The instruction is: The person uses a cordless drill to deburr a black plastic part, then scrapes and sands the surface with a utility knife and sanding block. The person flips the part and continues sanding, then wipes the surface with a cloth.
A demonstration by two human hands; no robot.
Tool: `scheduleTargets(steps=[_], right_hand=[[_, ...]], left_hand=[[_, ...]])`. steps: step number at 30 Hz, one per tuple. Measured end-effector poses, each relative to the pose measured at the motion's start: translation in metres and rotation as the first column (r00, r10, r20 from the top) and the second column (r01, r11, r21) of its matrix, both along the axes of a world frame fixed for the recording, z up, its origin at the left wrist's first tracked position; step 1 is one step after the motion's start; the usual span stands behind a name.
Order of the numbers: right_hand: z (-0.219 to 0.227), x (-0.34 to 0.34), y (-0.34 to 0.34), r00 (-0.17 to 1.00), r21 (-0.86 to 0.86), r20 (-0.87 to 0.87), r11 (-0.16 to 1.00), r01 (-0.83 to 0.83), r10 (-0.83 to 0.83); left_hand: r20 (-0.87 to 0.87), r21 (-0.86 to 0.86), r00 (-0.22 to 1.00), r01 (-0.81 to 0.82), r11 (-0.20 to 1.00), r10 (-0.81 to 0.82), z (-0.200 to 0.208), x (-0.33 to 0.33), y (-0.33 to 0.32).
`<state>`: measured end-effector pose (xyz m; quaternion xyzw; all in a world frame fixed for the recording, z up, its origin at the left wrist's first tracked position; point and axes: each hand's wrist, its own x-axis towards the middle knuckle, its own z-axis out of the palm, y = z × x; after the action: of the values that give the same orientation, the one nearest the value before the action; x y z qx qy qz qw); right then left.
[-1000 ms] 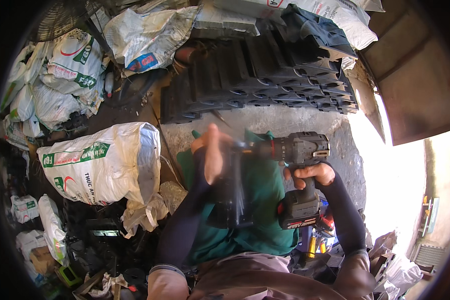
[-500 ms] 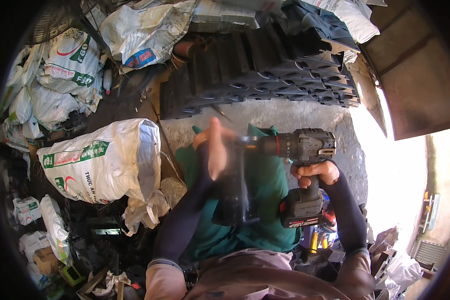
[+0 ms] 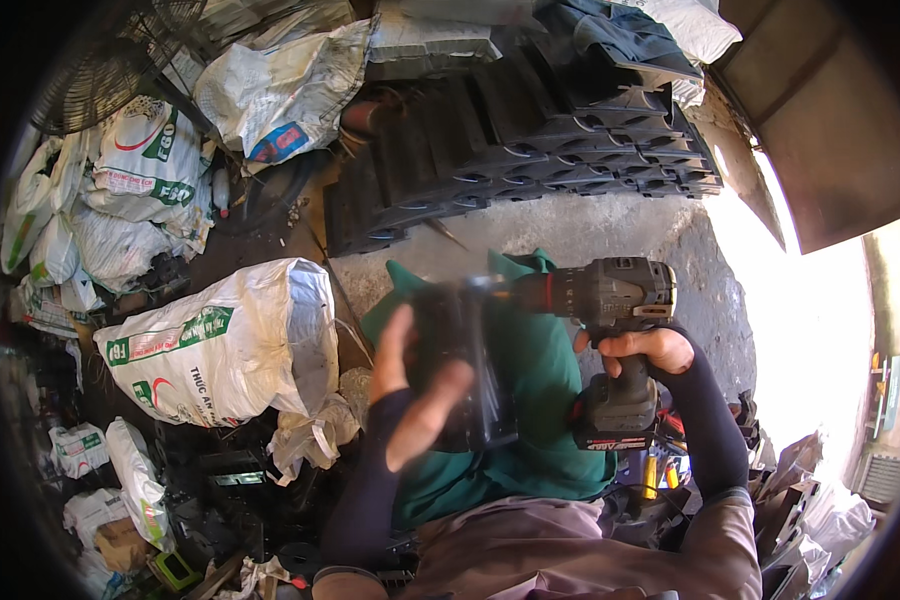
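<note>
head view, left fingers (image 3: pixel 394 345) holding black part (image 3: pixel 488 395) at left, right fingers (image 3: pixel 630 346) around drill (image 3: pixel 615 290)

The head view looks out from the left one of two side-by-side wide fisheye cameras worn by the person, facing steeply down and forward, upright and unmirrored. The blurred bare left hand (image 3: pixel 410 425) and the bare right hand (image 3: pixel 658 347) show close by, near the middle, with dark green cloth (image 3: pixel 542 395) between them. Farther off, toward the top, lies a stack of black ridged panels (image 3: pixel 450 140), while a round black wire fan (image 3: pixel 100 65) meets the dark curved border at upper left.
</note>
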<state>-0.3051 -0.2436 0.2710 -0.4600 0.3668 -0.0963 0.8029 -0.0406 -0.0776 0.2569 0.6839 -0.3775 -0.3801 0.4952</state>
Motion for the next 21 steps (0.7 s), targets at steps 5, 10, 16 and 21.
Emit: scheduleTargets(steps=[5, 10, 16, 21], right_hand=[[-0.015, -0.037, 0.016, 0.991, -0.141, -0.135, 0.99, -0.004, -0.015], [-0.035, -0.06, 0.037, 0.977, -0.135, -0.184, 0.987, 0.086, -0.111], [-0.03, -0.089, 0.045, 0.984, -0.014, -0.126, 0.992, 0.127, -0.127], [-0.024, -0.097, 0.055, 0.937, -0.115, -0.282, 0.977, 0.18, -0.205]], left_hand=[[-0.364, -0.022, 0.904, 0.232, 0.972, -0.224, 0.002, -0.003, 0.003], [-0.548, 0.074, 0.829, 0.177, 0.981, -0.108, 0.0, 0.003, -0.022], [-0.343, 0.199, 0.932, 0.19, 0.961, -0.113, 0.008, 0.008, -0.032], [-0.337, 0.135, 0.93, 0.204, 0.97, -0.149, 0.015, 0.016, 0.001]])
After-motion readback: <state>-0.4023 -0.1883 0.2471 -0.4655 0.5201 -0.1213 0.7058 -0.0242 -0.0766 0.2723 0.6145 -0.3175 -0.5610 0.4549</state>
